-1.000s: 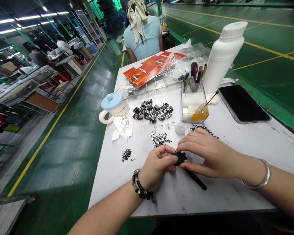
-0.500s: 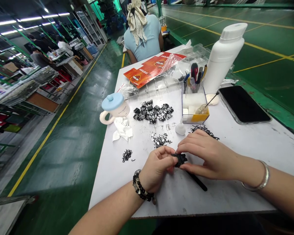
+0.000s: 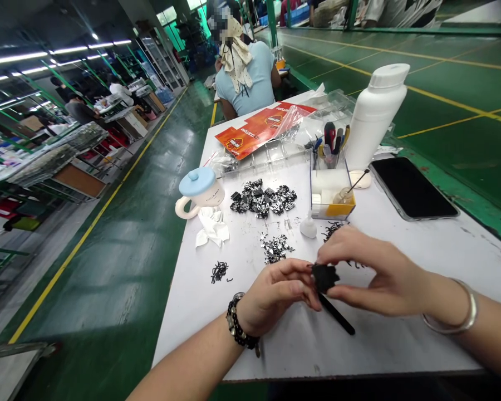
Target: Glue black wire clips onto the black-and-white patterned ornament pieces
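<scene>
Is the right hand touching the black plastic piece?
Touching: the head view shows the right hand pinching the black plastic piece between thumb and fingers.

Head-worn view, facing forward and down

The left forearm (image 3: 183,370) and right forearm (image 3: 496,340) are bare. Around the left wrist sits a bracelet of round black beads (image 3: 239,327), with a few silver beads and a small silver charm among them. The right wrist wears 1 smooth, polished silver bangle (image 3: 451,331).
</scene>
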`<state>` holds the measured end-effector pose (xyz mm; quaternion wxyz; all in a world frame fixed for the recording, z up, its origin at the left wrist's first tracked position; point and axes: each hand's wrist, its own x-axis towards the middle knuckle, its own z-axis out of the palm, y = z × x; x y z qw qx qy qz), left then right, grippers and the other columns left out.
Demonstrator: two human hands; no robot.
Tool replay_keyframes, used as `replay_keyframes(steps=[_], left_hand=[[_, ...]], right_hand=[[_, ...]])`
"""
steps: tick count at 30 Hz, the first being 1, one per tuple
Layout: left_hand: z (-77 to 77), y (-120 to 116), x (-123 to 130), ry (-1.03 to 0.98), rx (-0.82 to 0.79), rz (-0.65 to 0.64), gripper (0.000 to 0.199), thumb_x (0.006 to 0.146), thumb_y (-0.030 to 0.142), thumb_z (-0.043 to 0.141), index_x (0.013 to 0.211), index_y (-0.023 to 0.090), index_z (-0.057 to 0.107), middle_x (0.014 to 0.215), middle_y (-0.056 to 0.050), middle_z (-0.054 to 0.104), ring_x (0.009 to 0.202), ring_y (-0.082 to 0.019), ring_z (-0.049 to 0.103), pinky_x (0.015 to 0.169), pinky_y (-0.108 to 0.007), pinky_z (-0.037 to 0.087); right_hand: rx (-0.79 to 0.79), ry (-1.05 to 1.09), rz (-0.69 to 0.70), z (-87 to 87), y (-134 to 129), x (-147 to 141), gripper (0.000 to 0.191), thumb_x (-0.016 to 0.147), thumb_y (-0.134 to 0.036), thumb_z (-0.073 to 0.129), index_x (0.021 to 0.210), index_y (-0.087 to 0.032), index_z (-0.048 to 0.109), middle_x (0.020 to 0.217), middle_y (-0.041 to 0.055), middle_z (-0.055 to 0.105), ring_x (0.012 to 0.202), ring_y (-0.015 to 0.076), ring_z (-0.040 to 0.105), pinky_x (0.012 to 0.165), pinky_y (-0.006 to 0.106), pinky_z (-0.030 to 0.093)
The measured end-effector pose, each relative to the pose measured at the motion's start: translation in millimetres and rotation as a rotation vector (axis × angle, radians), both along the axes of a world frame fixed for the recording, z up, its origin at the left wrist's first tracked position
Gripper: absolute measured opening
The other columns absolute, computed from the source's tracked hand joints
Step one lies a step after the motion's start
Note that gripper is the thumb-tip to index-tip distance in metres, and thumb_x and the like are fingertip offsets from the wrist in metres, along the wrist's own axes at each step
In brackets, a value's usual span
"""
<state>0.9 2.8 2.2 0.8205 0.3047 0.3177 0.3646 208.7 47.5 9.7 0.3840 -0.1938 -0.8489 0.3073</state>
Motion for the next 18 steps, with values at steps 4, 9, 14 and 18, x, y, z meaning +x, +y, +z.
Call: replay_keyframes(steps=[4,9,14,18], left_hand=[[0.6,0.8,-1.1,-0.058,0.066,-0.119,0.050,0.068,0.039,0.075,0.112,0.018,0.065,0.113,-0.013,0.065,0.085,-0.019,0.067,0.077,-0.029,0.047],[-0.9,1.2,0.1,0.018,0.114,-0.026,0.039,0.073,0.034,0.072,0.107,0.016,0.067,0.104,-0.012,0.068,0.083,-0.018,0.066,0.078,-0.029,0.047],[0.7,-3.1,2.6,0.098,0.210,0.103,0.033,0.071,0.031,0.076,0.101,0.019,0.067,0.092,-0.006,0.068,0.080,-0.015,0.063,0.079,-0.027,0.047],[0.7,-9.0,2.4,0.269,0.345,0.179,0.027,0.073,0.026,0.074,0.097,0.019,0.066,0.089,-0.004,0.066,0.082,-0.015,0.060,0.082,-0.029,0.047]], right_hand=[[0.022,0.327,-0.342,10.7,16.6,34.1,0.035,0.076,-0.008,0.067,0.108,-0.021,0.063,0.093,0.0073,0.061,0.082,0.0183,0.056,0.070,0.034,0.045],[0.073,0.379,-0.361,14.5,23.4,44.0,0.036,0.074,-0.004,0.067,0.105,-0.021,0.064,0.087,0.0075,0.060,0.079,0.0189,0.054,0.067,0.036,0.043],[0.176,0.039,-0.124,8.3,3.3,9.5,0.030,0.076,-0.020,0.071,0.102,-0.019,0.056,0.085,0.0048,0.063,0.076,0.0169,0.055,0.069,0.036,0.043],[0.292,-0.038,-0.121,3.3,-6.8,-5.7,0.026,0.080,-0.020,0.066,0.102,-0.018,0.053,0.083,0.0043,0.065,0.074,0.0159,0.055,0.069,0.035,0.039]])
